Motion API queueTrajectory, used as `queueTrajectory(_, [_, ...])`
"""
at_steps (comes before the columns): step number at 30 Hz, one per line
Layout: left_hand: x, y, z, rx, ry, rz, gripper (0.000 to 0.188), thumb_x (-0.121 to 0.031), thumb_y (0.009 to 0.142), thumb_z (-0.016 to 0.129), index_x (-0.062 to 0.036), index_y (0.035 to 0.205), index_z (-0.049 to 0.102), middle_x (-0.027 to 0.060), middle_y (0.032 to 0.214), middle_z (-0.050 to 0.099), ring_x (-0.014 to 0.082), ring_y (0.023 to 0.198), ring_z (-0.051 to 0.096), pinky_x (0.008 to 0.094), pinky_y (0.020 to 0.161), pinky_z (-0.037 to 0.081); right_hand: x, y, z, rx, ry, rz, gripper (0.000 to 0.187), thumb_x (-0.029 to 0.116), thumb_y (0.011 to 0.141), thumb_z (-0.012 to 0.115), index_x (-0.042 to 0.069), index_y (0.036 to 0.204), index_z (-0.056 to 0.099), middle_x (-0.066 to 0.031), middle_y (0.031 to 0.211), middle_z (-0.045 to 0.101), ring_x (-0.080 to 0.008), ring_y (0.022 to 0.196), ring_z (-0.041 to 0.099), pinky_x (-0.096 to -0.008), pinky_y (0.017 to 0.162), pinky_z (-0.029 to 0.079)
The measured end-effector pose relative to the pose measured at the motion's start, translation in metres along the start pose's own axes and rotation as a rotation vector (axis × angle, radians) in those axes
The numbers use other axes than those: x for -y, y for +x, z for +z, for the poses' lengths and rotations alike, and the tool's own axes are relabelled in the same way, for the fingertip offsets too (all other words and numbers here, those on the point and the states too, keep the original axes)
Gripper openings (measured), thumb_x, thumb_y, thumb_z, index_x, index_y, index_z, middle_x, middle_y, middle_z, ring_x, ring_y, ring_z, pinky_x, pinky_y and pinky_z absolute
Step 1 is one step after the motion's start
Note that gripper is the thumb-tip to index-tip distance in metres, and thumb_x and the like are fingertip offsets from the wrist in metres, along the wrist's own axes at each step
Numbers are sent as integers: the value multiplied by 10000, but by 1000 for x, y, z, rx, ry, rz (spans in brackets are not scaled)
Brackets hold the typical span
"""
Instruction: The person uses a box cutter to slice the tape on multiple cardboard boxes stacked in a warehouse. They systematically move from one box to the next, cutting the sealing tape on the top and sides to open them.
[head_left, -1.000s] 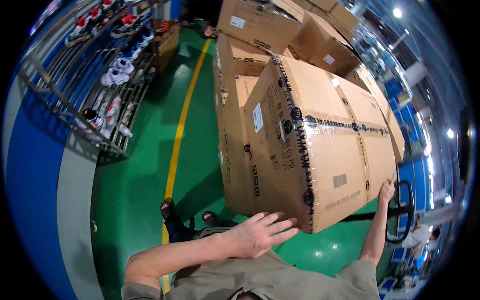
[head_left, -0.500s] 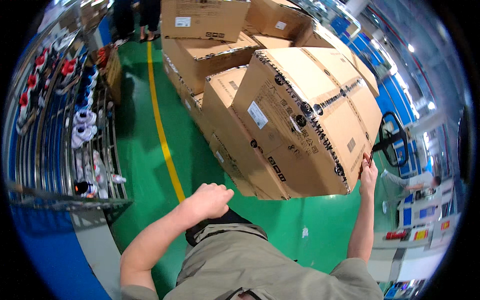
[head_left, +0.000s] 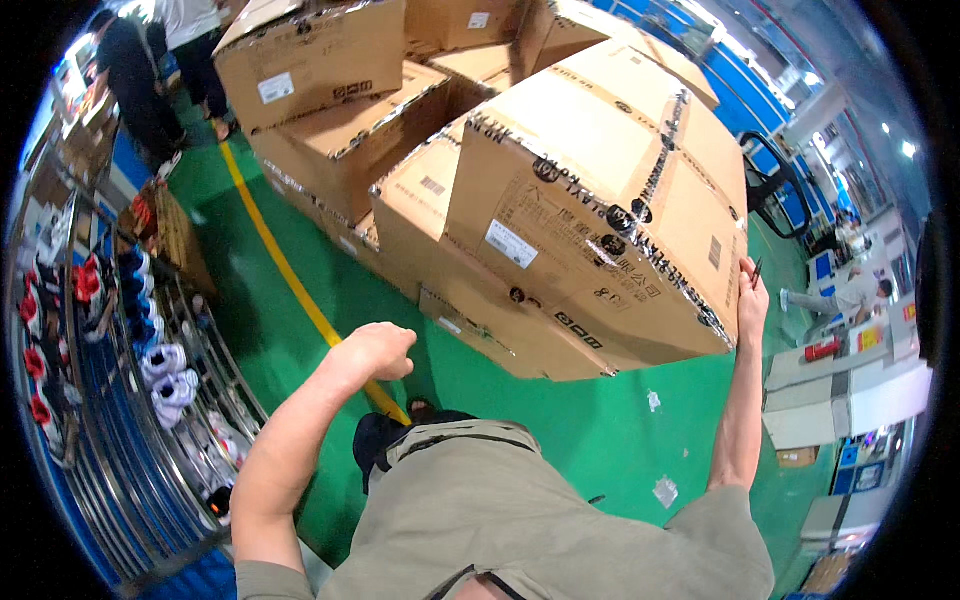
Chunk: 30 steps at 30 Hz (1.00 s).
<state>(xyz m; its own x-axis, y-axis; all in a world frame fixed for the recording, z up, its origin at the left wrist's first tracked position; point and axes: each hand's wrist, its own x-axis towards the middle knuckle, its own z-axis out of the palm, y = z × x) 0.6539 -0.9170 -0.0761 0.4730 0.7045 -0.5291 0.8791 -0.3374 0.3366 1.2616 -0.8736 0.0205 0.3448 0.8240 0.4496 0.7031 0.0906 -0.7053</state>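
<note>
In the head view, the large carton [head_left: 600, 190] sits at the near right corner of the carton stack [head_left: 415, 235], which probably supports it. The right hand [head_left: 752, 303] pinches 1 thin dark tool [head_left: 757, 268] at the carton's right edge, perhaps also steadying it; the left hand [head_left: 380, 350], loosely folded, shows nothing held.

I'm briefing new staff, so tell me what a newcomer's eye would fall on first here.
Likely the large taped cardboard carton right of centre, with the right hand at its right edge. Next, the yellow floor line curving down the left side, then the metal rack of sneakers at far left.
</note>
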Motion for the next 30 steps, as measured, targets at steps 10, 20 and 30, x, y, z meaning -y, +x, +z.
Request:
queueTrajectory(10, [72, 19, -87, -340, 57, 281, 569, -188, 782, 596, -8, 1311, 488, 238, 1205, 598, 362, 1120, 580, 421, 997, 456, 93, -85, 12, -350, -425, 94, 283, 200, 980, 486, -8, 1110, 627, -149, 999, 690, -223, 934, 654, -321, 838, 490])
queueTrajectory(20, [67, 42, -190, -378, -490, 392, 764, -244, 791, 600, -45, 1466, 301, 260, 1389, 466, 354, 1226, 527, 389, 1041, 407, 200, -222, 113, -163, -54, 411, 169, 203, 959, 523, 44, 972, 579, 21, 618, 453, -78, 439, 424, -263, 351, 384])
queueTrajectory(30, [13, 99, -229, -585, -357, 633, 987, -134, 670, 683, -18, 1501, 164, 250, 1462, 352, 330, 1363, 361, 371, 1137, 296, 226, -338, 165, 165, 364, 1038, 256, 267, 931, 504, 28, 1006, 555, -19, 589, 455, -121, 446, 433, -285, 402, 374])
